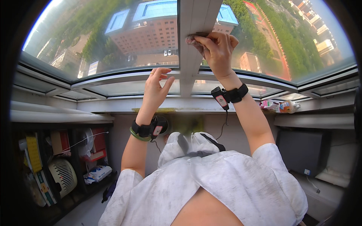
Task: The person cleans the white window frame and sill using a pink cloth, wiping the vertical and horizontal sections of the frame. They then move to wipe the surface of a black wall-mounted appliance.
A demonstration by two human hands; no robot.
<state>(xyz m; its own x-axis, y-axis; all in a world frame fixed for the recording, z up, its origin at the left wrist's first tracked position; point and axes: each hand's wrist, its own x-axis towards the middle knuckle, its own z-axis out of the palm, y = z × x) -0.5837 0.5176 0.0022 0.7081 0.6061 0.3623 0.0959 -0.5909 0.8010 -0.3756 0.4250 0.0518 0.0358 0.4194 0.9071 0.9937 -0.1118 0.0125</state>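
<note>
My right hand (219, 52) is raised and closed around a crumpled greyish-red cloth (195, 40). The cloth touches the wide vertical window frame post (191, 19) between two large panes. Lower and to the left, my left hand (157, 87) hovers by the bottom rail (124, 74) of the left pane. Its fingers are loosely bent and apart, with nothing in them; whether a fingertip touches the rail I cannot tell. Black straps with small devices circle both wrists, the right one (236, 94) trailing a cable.
On the sill at right lie a pink package (269, 105) and a bottle (289, 107) with orange contents. A dark shelf at lower left holds a cream slatted appliance (63, 177), a white-and-blue packet (98, 174) and other items. A dark flat-fronted box (301, 152) stands at lower right.
</note>
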